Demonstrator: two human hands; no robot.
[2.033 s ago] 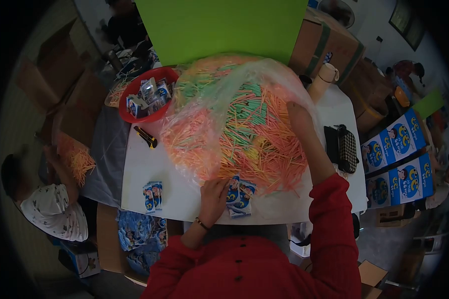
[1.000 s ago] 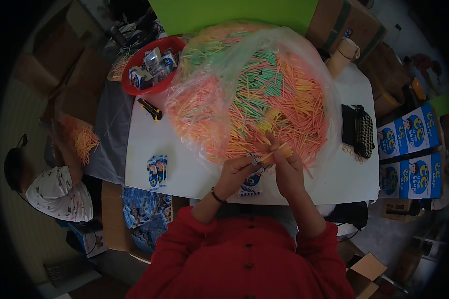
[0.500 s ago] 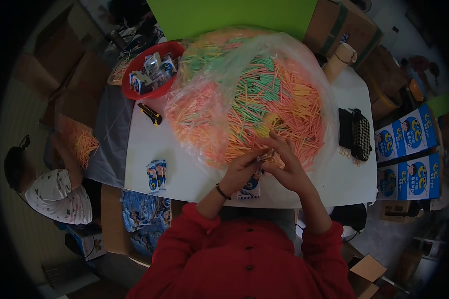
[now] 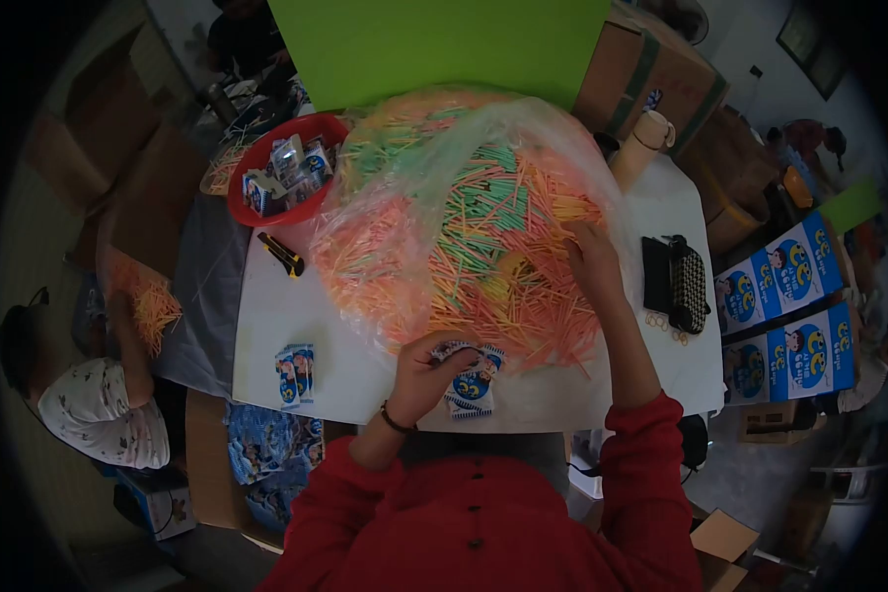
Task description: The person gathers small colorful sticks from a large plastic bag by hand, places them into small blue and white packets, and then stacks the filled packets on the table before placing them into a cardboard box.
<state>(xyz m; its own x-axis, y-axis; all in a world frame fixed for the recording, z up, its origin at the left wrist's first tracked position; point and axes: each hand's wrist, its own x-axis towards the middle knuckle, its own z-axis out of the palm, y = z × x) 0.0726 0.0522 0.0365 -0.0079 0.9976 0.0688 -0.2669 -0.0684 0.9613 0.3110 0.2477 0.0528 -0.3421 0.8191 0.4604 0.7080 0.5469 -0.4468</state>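
Low at the table's front edge, my left hand is closed on a small blue and white packet. More such packets lie on the table right beside its fingertips. My right hand reaches over the right side of a big heap of thin coloured sticks, pink, green, orange and yellow. Its thumb and fingers are a little apart, with the tips right at the sticks. A clear plastic bag lies open around the heap.
To the left are a red basin of packets, a box cutter and a few flat packets. A beige bottle and a patterned pouch stand right. Another person sits at left by more sticks.
My hands, close together before, are now apart. The right has moved up and right to the stick heap; the left has moved slightly left and down. The whole view has shifted a little.
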